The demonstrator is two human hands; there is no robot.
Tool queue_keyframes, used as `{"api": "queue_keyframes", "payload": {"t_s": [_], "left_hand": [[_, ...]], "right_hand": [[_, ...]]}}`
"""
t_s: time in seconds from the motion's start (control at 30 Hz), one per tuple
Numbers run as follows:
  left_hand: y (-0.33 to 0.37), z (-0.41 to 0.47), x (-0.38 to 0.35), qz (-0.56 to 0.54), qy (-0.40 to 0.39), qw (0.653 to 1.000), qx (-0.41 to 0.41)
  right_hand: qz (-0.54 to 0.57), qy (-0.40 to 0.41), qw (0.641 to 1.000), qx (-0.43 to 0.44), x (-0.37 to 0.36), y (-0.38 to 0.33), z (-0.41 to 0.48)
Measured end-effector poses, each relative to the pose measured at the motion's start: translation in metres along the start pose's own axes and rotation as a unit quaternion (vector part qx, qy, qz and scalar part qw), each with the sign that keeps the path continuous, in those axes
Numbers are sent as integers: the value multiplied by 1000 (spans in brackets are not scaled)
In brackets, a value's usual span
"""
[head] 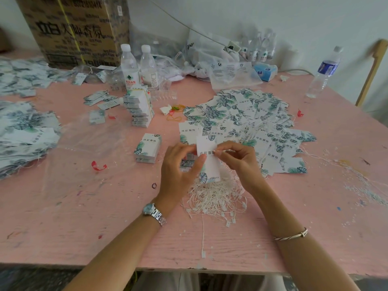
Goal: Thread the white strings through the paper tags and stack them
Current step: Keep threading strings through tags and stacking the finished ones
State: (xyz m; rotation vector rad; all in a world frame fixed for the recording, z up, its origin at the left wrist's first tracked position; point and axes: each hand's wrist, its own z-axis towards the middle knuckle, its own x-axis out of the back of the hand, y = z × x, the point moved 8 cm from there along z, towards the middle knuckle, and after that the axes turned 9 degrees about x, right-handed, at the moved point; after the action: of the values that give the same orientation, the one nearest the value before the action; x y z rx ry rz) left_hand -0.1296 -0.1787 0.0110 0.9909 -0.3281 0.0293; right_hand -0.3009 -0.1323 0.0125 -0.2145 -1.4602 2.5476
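Paper tag [206,164] sits above the white strings [214,196] on the table [84,206], long axis pointing away from the person; left hand [180,166] fingers clamp its left edge, right hand [239,158] fingers pinch its upper right edge (string end unresolved).

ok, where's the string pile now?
Head view, centre: the white string pile lies on the pink table, just below the held tag and right of the wristwatch.

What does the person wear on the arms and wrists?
Both forearms are bare, with no sleeves in view. The left wrist carries a silver metal-link watch with a pale blue dial. The right forearm carries a thin silver bangle.
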Motion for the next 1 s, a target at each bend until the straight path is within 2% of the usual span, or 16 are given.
{"api": "queue_keyframes", "payload": {"t_s": [0.13, 0.23, 0.3, 0.4, 0.57, 1.0], "left_hand": [[-1, 0, 2, -47, 17, 999, 17], [-7, 0, 0, -94, -1, 995, 43], [-8, 0, -3, -111, -19, 992, 55], [-8, 0, -8, -116, -42, 991, 59], [-10, -2, -15, -113, -76, 988, 75], [-16, -4, -24, -149, -113, 977, 106]], "right_hand": [[32, -33, 999, 1, -10, -2, 0], [70, 34, 996, -50, 3, 7, 1], [45, 52, 996, -63, 11, 11, 1], [3, 26, 998, -61, 7, 12, -1], [1, -10, 998, -57, -2, 12, -1], [70, -59, 995, -51, -10, 9, -1]]}}
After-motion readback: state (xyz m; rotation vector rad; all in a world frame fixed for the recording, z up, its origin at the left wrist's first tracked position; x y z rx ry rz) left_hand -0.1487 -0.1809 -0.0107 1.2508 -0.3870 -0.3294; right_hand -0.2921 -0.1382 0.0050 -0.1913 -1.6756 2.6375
